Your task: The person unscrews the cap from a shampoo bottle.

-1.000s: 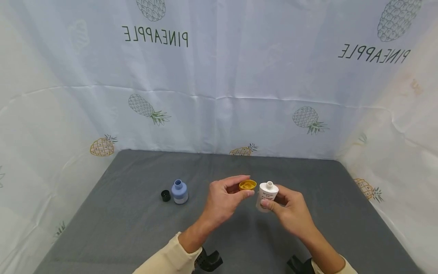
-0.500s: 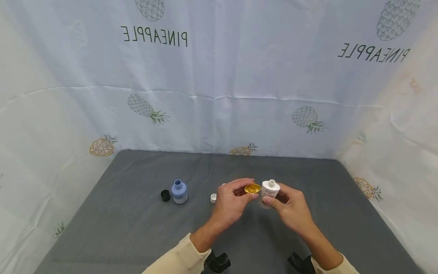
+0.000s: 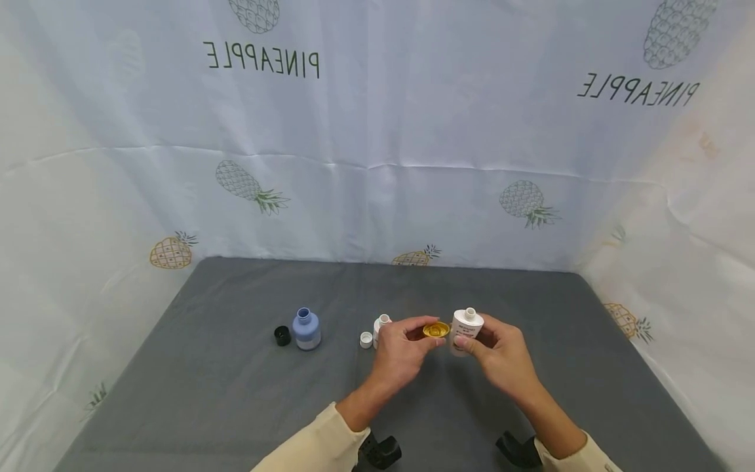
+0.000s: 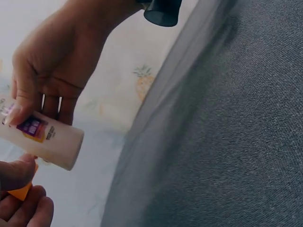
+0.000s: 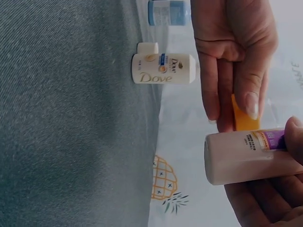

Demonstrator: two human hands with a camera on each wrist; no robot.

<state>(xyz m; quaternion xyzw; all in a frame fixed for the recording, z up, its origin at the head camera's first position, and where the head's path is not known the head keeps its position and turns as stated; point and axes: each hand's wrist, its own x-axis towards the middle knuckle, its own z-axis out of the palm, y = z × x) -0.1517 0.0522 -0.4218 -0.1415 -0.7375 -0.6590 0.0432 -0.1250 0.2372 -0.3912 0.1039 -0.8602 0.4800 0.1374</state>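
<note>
Cap: your left hand [image 3: 403, 351] pinches the yellow cap [image 3: 436, 330] between thumb and fingertips, hollow side up, so its inside shows from the head view; in the left wrist view only an orange sliver of it [image 4: 21, 191] peeks out under the thumb.
Bottle: your right hand [image 3: 499, 359] wraps the white bottle [image 3: 465, 332] around its lower body and keeps it upright, neck open and bare at the top; that grip leaves the mouth free on the side that faces the cap.
Gap: cap and bottle sit just beside each other above the desk [image 3: 206, 393], and I cannot tell whether they touch.
Left pose: forearm comes in from lower left, wrist bent a little, fingers curled round the cap, cream sleeve [image 3: 312, 446] at the cuff.
Right pose: forearm comes in from lower right, thumb across the bottle's front near the label [image 5: 265, 140], other fingers behind it.
Desk items: blue bottle [image 3: 307, 330] stands open with its black cap [image 3: 282, 336] just beside it on the left; a small white Dove bottle [image 5: 163, 69] stands behind your left hand, with a small white cap [image 3: 366, 339] close by.
Backdrop: pineapple-print cloth [image 3: 377, 131] hangs around the desk.
</note>
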